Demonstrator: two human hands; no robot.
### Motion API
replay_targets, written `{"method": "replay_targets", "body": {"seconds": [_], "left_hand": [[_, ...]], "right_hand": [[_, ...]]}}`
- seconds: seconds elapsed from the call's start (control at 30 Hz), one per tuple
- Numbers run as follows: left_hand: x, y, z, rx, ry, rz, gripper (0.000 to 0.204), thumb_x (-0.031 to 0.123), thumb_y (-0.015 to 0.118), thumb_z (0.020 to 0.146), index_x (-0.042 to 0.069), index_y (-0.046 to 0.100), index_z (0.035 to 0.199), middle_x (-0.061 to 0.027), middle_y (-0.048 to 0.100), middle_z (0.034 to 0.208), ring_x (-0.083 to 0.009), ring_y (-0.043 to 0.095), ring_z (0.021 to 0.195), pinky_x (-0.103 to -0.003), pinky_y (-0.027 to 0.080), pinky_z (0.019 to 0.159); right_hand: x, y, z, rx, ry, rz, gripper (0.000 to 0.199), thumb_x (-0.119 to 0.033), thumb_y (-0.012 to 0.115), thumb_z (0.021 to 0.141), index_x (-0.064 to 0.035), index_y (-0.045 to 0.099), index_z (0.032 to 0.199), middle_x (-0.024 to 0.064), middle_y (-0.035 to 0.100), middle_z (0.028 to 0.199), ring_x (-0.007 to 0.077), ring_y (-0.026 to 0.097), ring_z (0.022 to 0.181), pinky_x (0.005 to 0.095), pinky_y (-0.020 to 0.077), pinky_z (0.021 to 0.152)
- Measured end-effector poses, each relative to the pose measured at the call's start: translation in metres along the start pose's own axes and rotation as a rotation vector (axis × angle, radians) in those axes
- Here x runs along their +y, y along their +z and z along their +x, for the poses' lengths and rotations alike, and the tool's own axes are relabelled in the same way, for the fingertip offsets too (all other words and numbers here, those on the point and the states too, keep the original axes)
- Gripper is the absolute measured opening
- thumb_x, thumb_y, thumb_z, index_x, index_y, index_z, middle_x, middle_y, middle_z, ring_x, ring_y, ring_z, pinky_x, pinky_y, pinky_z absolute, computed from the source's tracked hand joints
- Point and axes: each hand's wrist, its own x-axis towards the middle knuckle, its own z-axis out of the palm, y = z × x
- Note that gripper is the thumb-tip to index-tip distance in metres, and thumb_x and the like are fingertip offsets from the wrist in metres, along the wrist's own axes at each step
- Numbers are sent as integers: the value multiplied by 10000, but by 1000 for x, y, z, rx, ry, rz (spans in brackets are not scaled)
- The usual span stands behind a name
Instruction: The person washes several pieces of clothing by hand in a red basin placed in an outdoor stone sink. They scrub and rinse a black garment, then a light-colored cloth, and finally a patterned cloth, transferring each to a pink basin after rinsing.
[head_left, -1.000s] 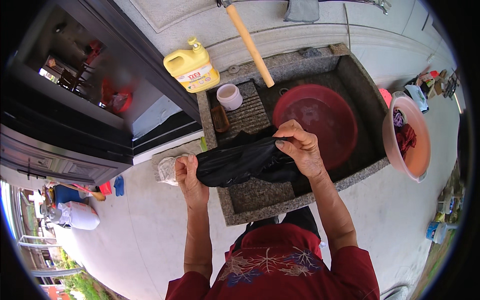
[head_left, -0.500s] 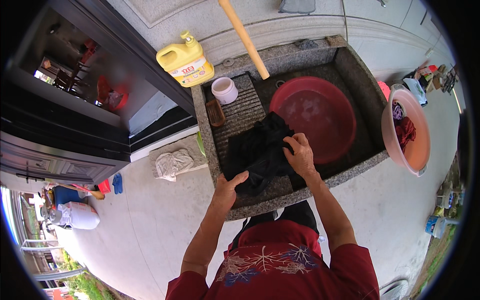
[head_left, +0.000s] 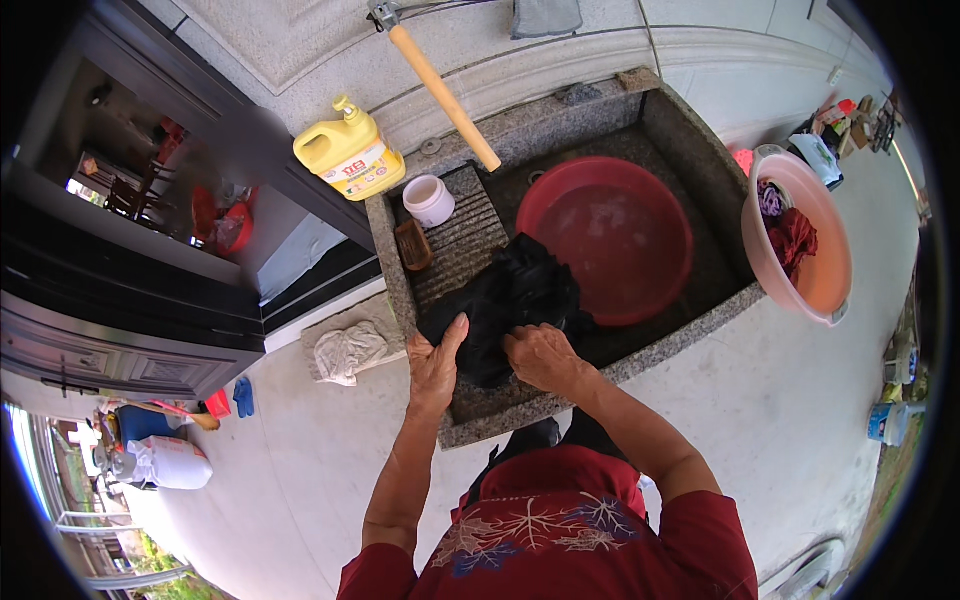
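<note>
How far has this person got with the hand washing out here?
Done, by the look of it: the red basin in the stone sink holds water, and the dark garment is out of it. In hand: the left hand and right hand press that garment on the ribbed washboard. Probably left: coloured clothes wait in the pink tub.
</note>
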Motion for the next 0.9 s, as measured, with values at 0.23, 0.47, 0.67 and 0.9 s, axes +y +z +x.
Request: {"method": "replay_targets", "body": {"seconds": [0.23,0.47,0.67,0.9], "left_hand": [[24,33,-4,70,134,104,189,154,595,908,4,642,1013,18,638,913,-65,538,837,-218,432,773],[17,41,17,125,173,-115,235,144,631,876,31,628,1082,-22,621,1061,-93,555,953,-250,446,858],[18,22,21,138,74,-243,167,134,631,875,46,642,1017,-8,637,992,-68,565,899,-231,461,827],[61,32,10,-40,6,-146,256,145,591,902,-17,603,1100,-34,633,1042,-92,564,942,-257,465,824]], "right_hand": [[40,-45,35,112,141,233,137,-128,555,784,-6,603,741,181,650,825,256,641,680,340,492,578],[7,-62,45,190,312,-78,133,-123,620,738,11,615,739,193,617,843,304,640,695,389,451,527],[-7,-87,13,262,-183,-255,87,-168,623,678,-82,627,666,107,551,738,225,594,657,361,429,663],[-24,-61,11,175,-82,636,109,-34,627,645,-8,542,707,136,522,739,291,568,694,361,464,633]]}}
